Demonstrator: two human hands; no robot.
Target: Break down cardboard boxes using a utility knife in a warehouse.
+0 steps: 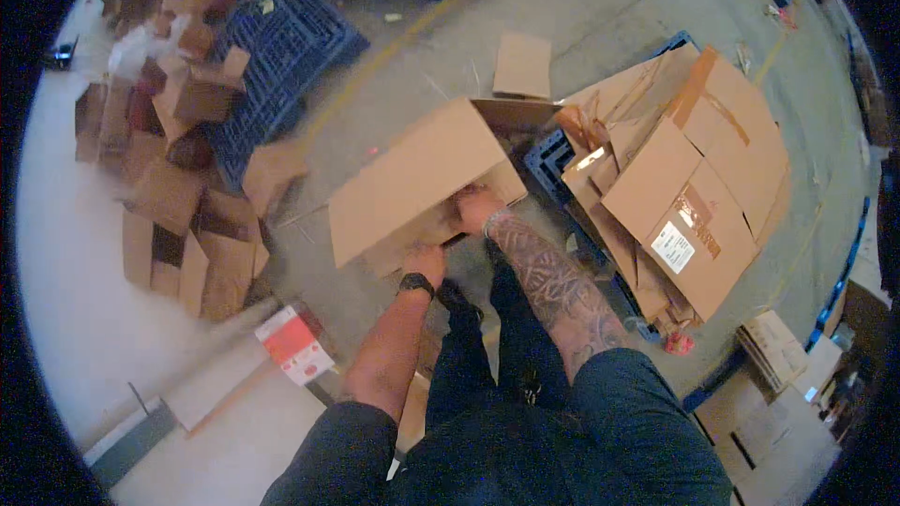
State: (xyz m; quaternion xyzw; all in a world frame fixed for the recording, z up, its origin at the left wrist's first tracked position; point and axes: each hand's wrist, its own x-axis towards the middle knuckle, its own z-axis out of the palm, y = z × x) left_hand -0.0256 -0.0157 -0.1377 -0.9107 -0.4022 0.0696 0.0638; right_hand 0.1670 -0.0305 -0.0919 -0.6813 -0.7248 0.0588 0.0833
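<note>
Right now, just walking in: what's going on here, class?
A person is handling a cardboard box from its near side: the left hand is near its lower edge, the right hand farther right. The exact grip is unclear. To the right, flattened cardboard lies piled on a blue pallet; to the left sits a heap of boxes.

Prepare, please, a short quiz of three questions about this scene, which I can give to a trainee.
1. True or false: the left hand and the right hand are both at the large cardboard box.

2. Which wrist wears the black band?
A) left
B) right
C) neither

3. Fill in the colour: the pile of flattened cardboard with a white label lies on a ____ pallet.

Key: 1. True; 2. A; 3. blue.
</note>
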